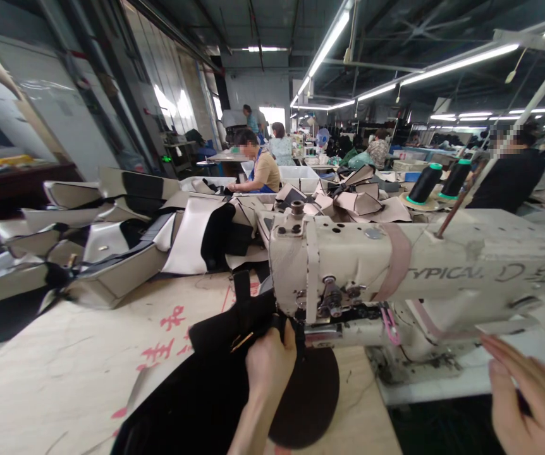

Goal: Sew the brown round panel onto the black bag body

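My left hand [269, 363] grips the edge of a black fabric piece [206, 392] right under the head of a cream sewing machine [396, 265], close to its needle area. The fabric runs from the machine down toward me over the wooden table [64, 366]. My right hand [533, 404] hovers at the lower right beside the machine's base, fingers stretched out and holding nothing.
Stacks of beige and black cut pieces [125, 234] lie at the table's far left and behind the machine. Two dark thread cones [427, 183] stand behind the machine. A dark round piece [310, 398] lies under the machine head. Other workers [258, 167] sit at tables further back.
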Available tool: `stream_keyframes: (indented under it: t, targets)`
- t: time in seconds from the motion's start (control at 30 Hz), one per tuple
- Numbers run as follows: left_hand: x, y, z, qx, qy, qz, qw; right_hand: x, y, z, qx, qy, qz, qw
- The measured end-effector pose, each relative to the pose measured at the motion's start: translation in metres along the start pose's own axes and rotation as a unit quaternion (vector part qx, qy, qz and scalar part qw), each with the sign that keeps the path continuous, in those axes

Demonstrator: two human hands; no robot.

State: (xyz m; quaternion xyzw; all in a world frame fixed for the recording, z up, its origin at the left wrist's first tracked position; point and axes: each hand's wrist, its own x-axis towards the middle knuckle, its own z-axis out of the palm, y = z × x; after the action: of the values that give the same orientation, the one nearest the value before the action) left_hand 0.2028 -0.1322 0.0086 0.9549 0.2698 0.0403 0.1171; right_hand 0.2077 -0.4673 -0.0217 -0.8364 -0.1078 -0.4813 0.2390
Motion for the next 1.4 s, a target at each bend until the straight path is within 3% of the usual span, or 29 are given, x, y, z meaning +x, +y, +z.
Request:
stream_keyframes:
  t: [0.03, 0.1, 0.17, 0.23, 0.3, 0.37, 0.4, 0.47, 0.7, 0.9, 1.13, 1.2, 1.27, 1.33, 1.4]
  targets:
    - [0.0, 0.0, 0.0, 0.003, 0.001, 0.003, 1.0, -0.009, -0.023, 0.006, 0.061, 0.006, 0.026, 0.998]
    - [0.0, 0.0, -0.001, 0.006, -0.001, 0.007, 1.0, -0.026, -0.073, 0.026, 0.209, -0.119, 0.119, 0.963]
    - [0.002, 0.0, -0.001, 0.005, -0.009, 0.009, 1.0, -0.036, -0.121, 0.051, 0.328, -0.232, 0.264, 0.877]
    - [0.006, 0.0, -0.002, 0.003, -0.018, 0.012, 1.0, -0.036, -0.161, 0.077, 0.431, -0.328, 0.355, 0.762]
    - [0.012, -0.001, -0.003, -0.001, -0.025, 0.019, 1.0, -0.03, -0.189, 0.101, 0.509, -0.361, 0.43, 0.652]
    - [0.018, -0.003, -0.002, -0.005, -0.03, 0.028, 0.999, -0.024, -0.207, 0.118, 0.56, -0.348, 0.489, 0.571]
    - [0.02, -0.003, -0.002, -0.007, -0.033, 0.032, 0.999, -0.022, -0.212, 0.125, 0.574, -0.334, 0.509, 0.548]
    - [0.024, -0.005, -0.001, -0.012, -0.039, 0.04, 0.998, -0.022, -0.219, 0.133, 0.581, -0.302, 0.537, 0.532]
    - [0.027, -0.01, 0.003, -0.029, -0.048, 0.06, 0.997, -0.033, -0.226, 0.137, 0.572, -0.252, 0.588, 0.513]
    - [0.035, -0.011, 0.002, -0.037, -0.047, 0.073, 0.996, -0.025, -0.233, 0.142, 0.558, -0.229, 0.604, 0.521]
    - [0.038, -0.012, 0.004, -0.037, -0.048, 0.066, 0.996, -0.028, -0.222, 0.13, 0.544, -0.273, 0.579, 0.543]
    - [0.038, -0.011, 0.004, -0.037, -0.043, 0.067, 0.996, -0.031, -0.207, 0.117, 0.529, -0.297, 0.546, 0.578]
    - [0.038, -0.011, 0.003, -0.037, -0.039, 0.069, 0.996, -0.031, -0.183, 0.099, 0.495, -0.302, 0.501, 0.643]
    - [0.039, -0.011, 0.002, -0.037, -0.039, 0.071, 0.996, -0.026, -0.149, 0.077, 0.43, -0.264, 0.449, 0.737]
    - [0.039, -0.011, 0.001, -0.037, -0.04, 0.071, 0.996, -0.015, -0.106, 0.054, 0.308, -0.179, 0.355, 0.864]
